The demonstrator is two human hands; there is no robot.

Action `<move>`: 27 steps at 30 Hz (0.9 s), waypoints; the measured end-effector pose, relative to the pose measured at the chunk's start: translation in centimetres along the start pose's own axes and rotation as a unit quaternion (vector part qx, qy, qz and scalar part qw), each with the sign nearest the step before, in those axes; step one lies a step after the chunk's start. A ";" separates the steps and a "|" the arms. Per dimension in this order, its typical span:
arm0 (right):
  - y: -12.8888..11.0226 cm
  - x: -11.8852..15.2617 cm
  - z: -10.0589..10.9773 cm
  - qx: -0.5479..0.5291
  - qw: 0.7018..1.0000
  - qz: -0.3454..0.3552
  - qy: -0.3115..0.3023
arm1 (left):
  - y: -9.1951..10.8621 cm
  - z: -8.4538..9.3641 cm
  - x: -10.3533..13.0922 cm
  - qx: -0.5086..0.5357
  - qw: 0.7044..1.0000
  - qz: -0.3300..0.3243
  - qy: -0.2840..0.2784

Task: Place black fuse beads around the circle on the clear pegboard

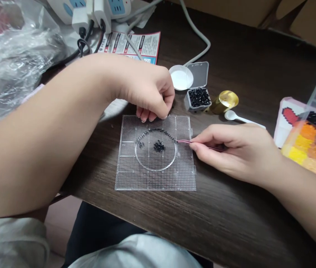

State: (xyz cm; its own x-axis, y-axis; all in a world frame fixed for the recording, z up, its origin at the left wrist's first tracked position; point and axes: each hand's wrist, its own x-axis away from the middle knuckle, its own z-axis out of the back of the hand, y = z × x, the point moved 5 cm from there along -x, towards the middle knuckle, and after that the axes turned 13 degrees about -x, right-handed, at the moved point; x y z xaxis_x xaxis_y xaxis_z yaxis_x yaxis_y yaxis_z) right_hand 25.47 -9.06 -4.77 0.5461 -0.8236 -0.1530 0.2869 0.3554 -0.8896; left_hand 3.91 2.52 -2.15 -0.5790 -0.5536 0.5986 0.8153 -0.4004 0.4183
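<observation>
My right hand (233,150) pinches a pair of pink tweezers (185,141), tips at the right side of a ring of black beads. The clear pegboard (130,175) lies flat on the table. On it, a row of black beads (158,130) arcs along the upper part of a clear ring (158,169). A small pile of loose black beads (159,146) sits inside the ring, and a few lie by its left edge. My left hand (152,91) is closed, fingers curled, over the board's far edge; whether it holds anything is hidden.
Behind the board stand an open box of black beads (199,97), a white round dish (181,77), a gold cup (224,102) and a white spoon (243,119). A colourful bead case (311,145) is at right. Plastic wrap (12,48) and a power strip (91,13) occupy the far left.
</observation>
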 end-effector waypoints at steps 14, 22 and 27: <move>0.0 -0.3 -0.1 -0.038 0.999 -0.020 0.010 | -0.2 -0.1 -0.2 0.017 1.000 0.003 -0.020; 0.1 -0.5 0.0 -0.075 0.995 -0.050 0.029 | -0.1 -0.2 -0.1 0.020 1.000 0.006 -0.015; 0.8 -0.3 0.7 -0.094 0.988 -0.081 0.096 | -0.9 -0.5 -0.7 0.043 0.999 -0.002 -0.025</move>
State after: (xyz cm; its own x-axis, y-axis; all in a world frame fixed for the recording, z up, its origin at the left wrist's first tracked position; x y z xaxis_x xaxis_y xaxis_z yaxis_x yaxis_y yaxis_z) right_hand 26.05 -8.18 -5.19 0.3412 -0.9378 -0.0646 0.1980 0.1388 -0.9703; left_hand 3.59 2.89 -3.26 -0.5832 -0.5146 0.6286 0.8117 -0.3374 0.4768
